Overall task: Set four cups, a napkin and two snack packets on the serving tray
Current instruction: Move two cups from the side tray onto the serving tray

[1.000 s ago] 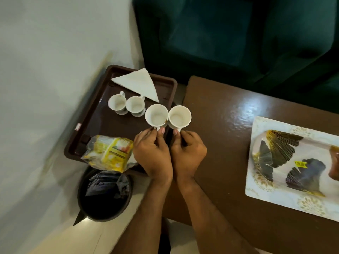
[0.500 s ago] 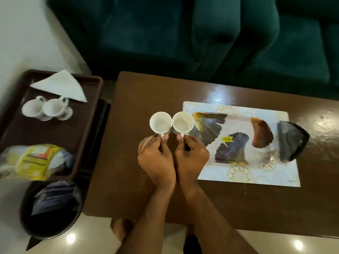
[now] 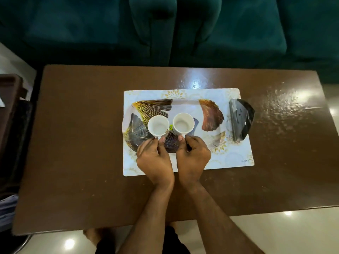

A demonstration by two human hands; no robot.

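Observation:
The serving tray (image 3: 185, 103), oval with gold, brown and dark leaf prints, lies on a white placemat (image 3: 229, 158) in the middle of the brown table (image 3: 82, 143). My left hand (image 3: 155, 160) pinches the handle of a white cup (image 3: 158, 125) over the tray's left half. My right hand (image 3: 192, 158) pinches the handle of a second white cup (image 3: 183, 123) beside it, over the tray's middle. Both cups are upright and empty. Whether they touch the tray I cannot tell. The other cups, napkin and packets are out of view.
A dark wedge-shaped holder (image 3: 241, 120) sits at the placemat's right end. A corner of a brown tray (image 3: 11, 99) shows at the far left edge. A green sofa (image 3: 165, 30) runs behind the table. Glossy floor lies in front.
Both hands carried the two cups rightward from the brown side tray to above the leaf-print tray. The cups now sit a little apart. The view swung right, so the side tray left the frame.

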